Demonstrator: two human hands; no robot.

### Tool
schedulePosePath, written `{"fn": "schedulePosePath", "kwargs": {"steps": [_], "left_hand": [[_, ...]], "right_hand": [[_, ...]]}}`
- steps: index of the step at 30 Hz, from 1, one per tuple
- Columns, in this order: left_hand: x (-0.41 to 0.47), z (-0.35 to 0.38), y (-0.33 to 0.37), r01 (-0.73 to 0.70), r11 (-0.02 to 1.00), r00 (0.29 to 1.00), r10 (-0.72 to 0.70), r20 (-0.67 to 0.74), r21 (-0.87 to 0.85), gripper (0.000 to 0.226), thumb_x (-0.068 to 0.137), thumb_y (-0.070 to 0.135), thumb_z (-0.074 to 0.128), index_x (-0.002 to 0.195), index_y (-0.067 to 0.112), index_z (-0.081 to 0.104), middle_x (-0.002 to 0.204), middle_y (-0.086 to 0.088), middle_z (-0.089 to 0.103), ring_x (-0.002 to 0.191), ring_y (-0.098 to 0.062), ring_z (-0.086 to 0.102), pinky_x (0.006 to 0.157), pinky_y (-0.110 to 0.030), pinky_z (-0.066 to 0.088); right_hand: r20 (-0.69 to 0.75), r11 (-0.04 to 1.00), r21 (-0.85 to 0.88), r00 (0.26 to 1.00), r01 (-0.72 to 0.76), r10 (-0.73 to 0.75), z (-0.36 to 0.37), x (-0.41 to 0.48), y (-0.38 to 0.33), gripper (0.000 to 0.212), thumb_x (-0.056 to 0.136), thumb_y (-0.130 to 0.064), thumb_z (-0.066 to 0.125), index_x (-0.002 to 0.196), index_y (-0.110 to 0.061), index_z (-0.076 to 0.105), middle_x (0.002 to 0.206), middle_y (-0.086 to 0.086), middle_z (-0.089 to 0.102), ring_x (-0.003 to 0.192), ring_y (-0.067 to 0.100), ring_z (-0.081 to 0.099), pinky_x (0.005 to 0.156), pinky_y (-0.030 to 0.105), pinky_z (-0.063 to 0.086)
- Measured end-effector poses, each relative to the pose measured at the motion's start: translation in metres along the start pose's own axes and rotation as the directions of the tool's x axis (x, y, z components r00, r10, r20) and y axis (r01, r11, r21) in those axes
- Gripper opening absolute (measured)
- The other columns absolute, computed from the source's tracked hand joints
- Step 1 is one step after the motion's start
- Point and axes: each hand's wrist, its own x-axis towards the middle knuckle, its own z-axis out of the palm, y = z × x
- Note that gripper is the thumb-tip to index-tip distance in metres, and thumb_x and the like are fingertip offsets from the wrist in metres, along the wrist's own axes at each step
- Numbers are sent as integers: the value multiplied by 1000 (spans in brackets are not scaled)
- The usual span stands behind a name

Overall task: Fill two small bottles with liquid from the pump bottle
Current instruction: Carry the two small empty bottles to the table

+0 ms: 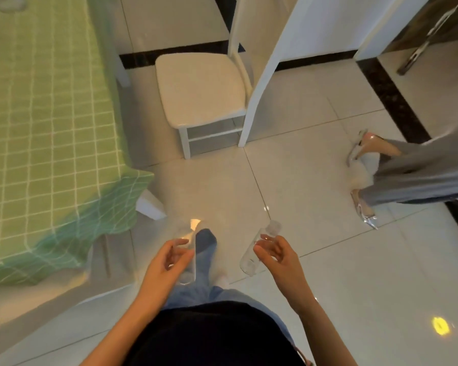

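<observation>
Standing on the pale tiled floor, a person holds one clear small bottle in each hand, low in the middle of the frame. The left hand curls its fingers and thumb around the left bottle, which is blurred and stands nearly upright. The right hand pinches the right bottle near its neck with thumb and fingers; this bottle is tilted, with its cap toward the upper right. The two bottles are apart. A table with a green checked cloth fills the left side. A white chair stands in the upper middle. Another person's legs in grey trousers are at the right edge.
</observation>
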Motion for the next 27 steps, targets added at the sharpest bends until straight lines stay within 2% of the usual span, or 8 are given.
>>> {"fn": "schedulePosePath", "kwargs": {"steps": [2, 3, 7, 10, 15, 18, 22, 27], "left_hand": [[27, 5, 12, -25, 1000, 999, 25, 32, -5, 17, 81, 21, 71, 95, 25, 61, 81, -5, 66, 80, -22, 62, 71, -17, 49], [43, 6, 17, -37, 999, 998, 37, 43, 3, 16, 85, 13, 65, 95, 25, 61, 82, -5, 66, 81, -21, 62, 71, -17, 49], [103, 11, 54, -35, 999, 998, 35, 50, 11, 16, 88, 11, 60, 100, 21, 60, 88, -9, 66, 87, -23, 63, 78, -27, 50], [146, 10, 87, -42, 999, 998, 42, 43, -20, 17, 88, 9, 60, 103, 16, 59, 87, -8, 65, 88, -23, 62, 83, -35, 48], [209, 3, 140, -82, 996, 997, 83, 9, -47, 16, 88, 8, 58, 100, 19, 58, 87, -8, 65, 85, -19, 62, 68, -12, 50], [239, -1, 164, -100, 992, 993, 95, -62, -76, 17, 88, 5, 58, 102, 16, 59, 87, -8, 66, 83, -17, 63, 62, -7, 49], [273, 1, 186, -89, 986, 981, 63, -184, -138, 18, 88, 6, 57, 104, 16, 59, 91, -8, 66, 86, -20, 63, 63, -7, 50], [313, 15, 209, -89, 970, 938, 4, -347, -227, 20, 89, 5, 57, 108, 12, 58, 95, -11, 66, 90, -21, 62, 66, -9, 51]], "right_hand": [[2, 1000, 22, 1000, -8, 8, 0, 26, -15, 20, 88, -15, 67, 105, -22, 58, 107, 1, 68, 103, 10, 63, 71, 6, 49], [1, 1000, 29, 1000, -10, 10, 0, 41, -23, 20, 87, -16, 67, 105, -22, 59, 107, 0, 68, 104, 10, 63, 72, 7, 50], [3, 1000, -14, 1000, 9, -9, 5, 103, -66, 22, 88, -14, 66, 110, -16, 58, 109, 3, 68, 104, 13, 63, 77, 12, 51], [-1, 999, -24, 999, 35, -35, 11, 148, -104, 21, 88, -11, 66, 108, -12, 59, 107, 6, 68, 99, 10, 63, 72, 8, 50], [57, 996, 1, 995, 88, -88, 23, 215, -162, 24, 88, -7, 65, 111, -9, 58, 106, 7, 68, 101, 14, 64, 74, 8, 51], [102, 995, -10, 990, 100, -99, 29, 253, -191, 25, 88, -7, 65, 112, -6, 58, 108, 9, 67, 103, 17, 63, 76, 10, 52], [207, 991, -55, 972, 121, -107, 36, 305, -227, 15, 88, -9, 65, 102, -13, 59, 105, 4, 69, 100, 13, 65, 76, 9, 51], [356, 974, -143, 927, 177, -116, 44, 378, -275, 17, 88, -3, 65, 102, 4, 58, 96, 9, 68, 85, 5, 64, 67, 8, 48]]}}
